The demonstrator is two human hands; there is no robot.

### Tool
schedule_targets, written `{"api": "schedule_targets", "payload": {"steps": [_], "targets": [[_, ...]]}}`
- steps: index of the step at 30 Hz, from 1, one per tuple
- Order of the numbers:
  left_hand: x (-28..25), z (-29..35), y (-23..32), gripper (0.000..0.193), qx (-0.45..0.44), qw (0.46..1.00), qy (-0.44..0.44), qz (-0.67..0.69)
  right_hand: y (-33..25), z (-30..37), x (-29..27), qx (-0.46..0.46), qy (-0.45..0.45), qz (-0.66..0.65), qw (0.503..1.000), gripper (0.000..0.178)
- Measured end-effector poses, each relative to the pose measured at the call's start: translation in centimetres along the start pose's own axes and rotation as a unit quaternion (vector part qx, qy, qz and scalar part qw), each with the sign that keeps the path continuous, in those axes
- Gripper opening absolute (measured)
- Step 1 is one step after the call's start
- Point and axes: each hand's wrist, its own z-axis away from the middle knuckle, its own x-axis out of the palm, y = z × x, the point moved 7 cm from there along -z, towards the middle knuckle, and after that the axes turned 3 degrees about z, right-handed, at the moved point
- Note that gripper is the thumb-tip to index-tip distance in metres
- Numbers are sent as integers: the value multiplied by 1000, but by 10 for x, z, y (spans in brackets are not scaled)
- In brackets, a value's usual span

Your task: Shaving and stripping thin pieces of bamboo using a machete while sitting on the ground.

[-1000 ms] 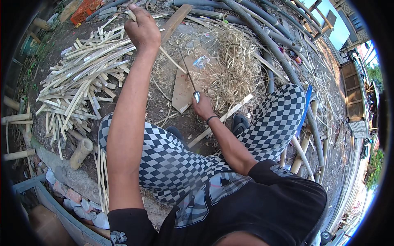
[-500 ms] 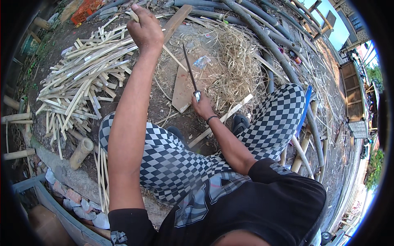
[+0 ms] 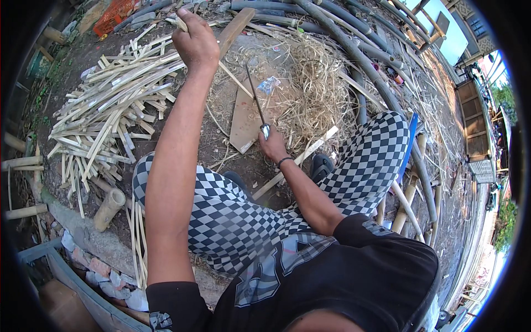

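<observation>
Raised at the upper left, my left hand [image 3: 196, 43] is closed around a thin pale bamboo strip [image 3: 234, 78], which slants down to the right out of the fist. In front of my knees, my right hand [image 3: 272, 145] grips the handle of a long, narrow knife [image 3: 255, 95]. Its dark blade points up and away, and the strip's lower end meets or passes beside it; I cannot tell whether they touch. Beneath them lies a flat brown board [image 3: 243, 124] on the ground. Fine curled shavings [image 3: 318, 80] are heaped right of the blade.
A big pile of split bamboo strips [image 3: 110, 105] lies to the left. Long bamboo poles [image 3: 354, 47] stretch across the far right. A wooden plank [image 3: 237, 30] rests beyond my left hand, with an orange crate [image 3: 113, 16] at the far left. A cut bamboo stump [image 3: 109, 209] stands nearer.
</observation>
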Motion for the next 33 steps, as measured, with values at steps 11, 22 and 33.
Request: {"api": "schedule_targets", "payload": {"steps": [11,22,33], "targets": [[-19,5,10,55,-15,997,6,-75,-58,10,-28,-34,45,-115,992,36],[-10,13,30,55,4,997,-13,-72,2,5,22,13,-48,-19,999,47],[-13,14,35,55,51,984,43,-164,-62,8,-8,-35,29,-102,994,39]]}}
